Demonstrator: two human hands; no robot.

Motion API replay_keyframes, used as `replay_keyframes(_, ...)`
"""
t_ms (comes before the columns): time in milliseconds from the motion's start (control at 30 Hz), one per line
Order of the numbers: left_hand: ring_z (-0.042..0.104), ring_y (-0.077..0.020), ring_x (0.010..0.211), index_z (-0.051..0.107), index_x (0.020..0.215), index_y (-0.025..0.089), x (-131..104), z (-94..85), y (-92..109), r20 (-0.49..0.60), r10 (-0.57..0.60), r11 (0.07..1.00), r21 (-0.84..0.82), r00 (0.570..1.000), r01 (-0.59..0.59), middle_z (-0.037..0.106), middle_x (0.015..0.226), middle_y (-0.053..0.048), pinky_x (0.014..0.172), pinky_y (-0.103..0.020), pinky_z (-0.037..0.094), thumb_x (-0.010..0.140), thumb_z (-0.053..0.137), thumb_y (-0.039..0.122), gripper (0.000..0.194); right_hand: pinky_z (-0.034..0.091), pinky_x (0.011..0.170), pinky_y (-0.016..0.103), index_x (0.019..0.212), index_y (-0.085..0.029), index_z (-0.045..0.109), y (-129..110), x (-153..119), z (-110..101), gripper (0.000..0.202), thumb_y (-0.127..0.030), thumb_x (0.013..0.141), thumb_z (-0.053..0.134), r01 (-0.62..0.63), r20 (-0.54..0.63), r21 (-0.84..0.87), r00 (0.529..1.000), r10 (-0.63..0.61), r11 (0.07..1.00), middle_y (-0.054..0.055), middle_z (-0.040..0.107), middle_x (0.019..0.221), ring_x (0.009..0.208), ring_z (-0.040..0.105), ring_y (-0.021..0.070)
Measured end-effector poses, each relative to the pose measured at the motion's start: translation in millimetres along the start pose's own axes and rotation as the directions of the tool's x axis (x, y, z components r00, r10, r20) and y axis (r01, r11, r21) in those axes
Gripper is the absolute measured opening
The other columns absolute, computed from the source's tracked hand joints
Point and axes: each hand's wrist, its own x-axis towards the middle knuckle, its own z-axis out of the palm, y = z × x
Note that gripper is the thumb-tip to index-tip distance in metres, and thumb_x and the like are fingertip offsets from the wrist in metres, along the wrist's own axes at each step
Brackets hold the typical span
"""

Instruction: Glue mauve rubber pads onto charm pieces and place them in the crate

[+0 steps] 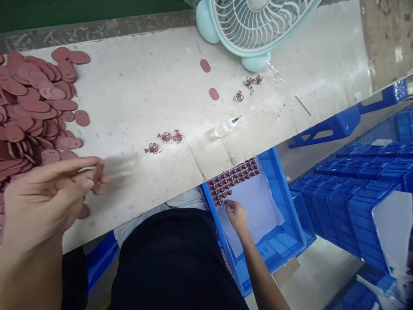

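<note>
My left hand (61, 189) pinches a dark pink oval piece (97, 172) on edge between thumb and fingers, just above the table beside a large heap of similar oval pieces (32, 107). Down in the blue crate (287, 206), my right hand (237, 215) has its fingertips on a small dark red figure (227, 202), at the end of the rows of like figures (232, 176) standing on a white sheet (254, 202). Small brown and white parts (166, 137) lie mid-table. Two loose oval pieces, one of them nearer (213, 94), rest farther back.
A light blue fan (254, 30) stands at the table's back. Near the front edge lies a clear bottle with a dark tip (226, 127). More small parts (239, 96) are by the fan. Stacked blue crates (342, 206) fill the right side.
</note>
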Motion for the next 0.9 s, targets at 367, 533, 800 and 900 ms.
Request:
replay_keyframes(367,0.072,-0.0186,0.071,0.083,0.086,0.024,-5.2,7.6,-1.4,0.092,-0.023,0.978,-0.203,0.995,0.042,0.08,0.091,0.001,0.05,-0.026,0.057,0.064,0.088,0.02,0.023,0.058,0.092,0.045,0.117,-0.016,0.066,5.7,8.0,9.7,0.029,-0.038,0.099,0.063,0.004,-0.01,-0.083,1.0,-0.005,0.997,0.008,0.07,0.115,0.101,0.069,0.0218)
replay_keyframes(533,0.072,-0.0186,0.066,0.082,0.088,0.025,-0.5,0.2,-7.5,0.065,-0.089,0.969,-0.223,0.994,0.102,0.08,0.091,0.001,0.048,-0.027,0.055,0.064,0.085,0.017,0.026,0.058,0.092,0.045,0.117,-0.016,0.066,4.1,7.8,11.5,0.028,-0.038,0.099,0.063,-0.006,-0.015,-0.079,1.0,0.004,0.997,0.007,0.07,0.114,0.101,0.069,0.0219)
replay_keyframes(800,0.069,-0.0148,0.066,0.082,0.087,0.027,-0.4,-2.1,-6.8,0.038,-0.184,0.945,-0.269,0.982,0.187,0.08,0.089,0.002,0.048,-0.023,0.054,0.066,0.082,0.015,0.024,0.058,0.09,0.044,0.114,-0.016,0.067,-12.3,6.8,7.0,0.027,-0.038,0.098,0.065,-0.05,-0.027,-0.017,0.998,0.05,0.999,0.007,0.07,0.112,0.099,0.069,0.0211)
replay_keyframes(900,0.068,-0.0142,0.065,0.082,0.087,0.026,-2.7,-3.2,-4.3,0.035,-0.205,0.933,-0.295,0.978,0.206,0.08,0.092,0.001,0.047,-0.022,0.055,0.065,0.081,0.015,0.025,0.058,0.086,0.041,0.104,-0.015,0.068,-28.8,2.1,-5.4,0.025,-0.038,0.095,0.068,-0.073,-0.07,0.056,0.995,0.077,0.996,0.005,0.072,0.102,0.089,0.07,0.0193)
